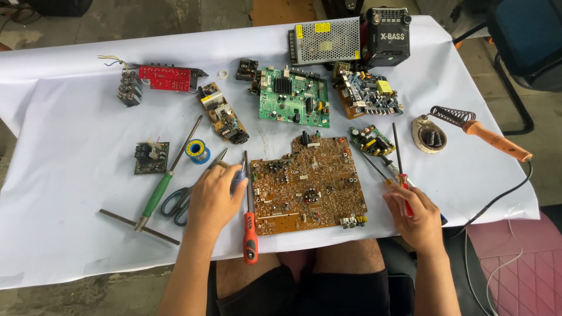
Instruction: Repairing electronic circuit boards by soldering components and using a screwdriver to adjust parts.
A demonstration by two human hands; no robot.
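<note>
Yellow labels (322, 27) on the metal power supply (324, 40).

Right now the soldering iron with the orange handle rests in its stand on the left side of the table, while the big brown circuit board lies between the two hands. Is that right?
Not quite. The head view shows the soldering iron in its stand on the right side of the table, beyond the right hand. The rest holds: the big brown circuit board lies between that hand and the left hand.
</note>
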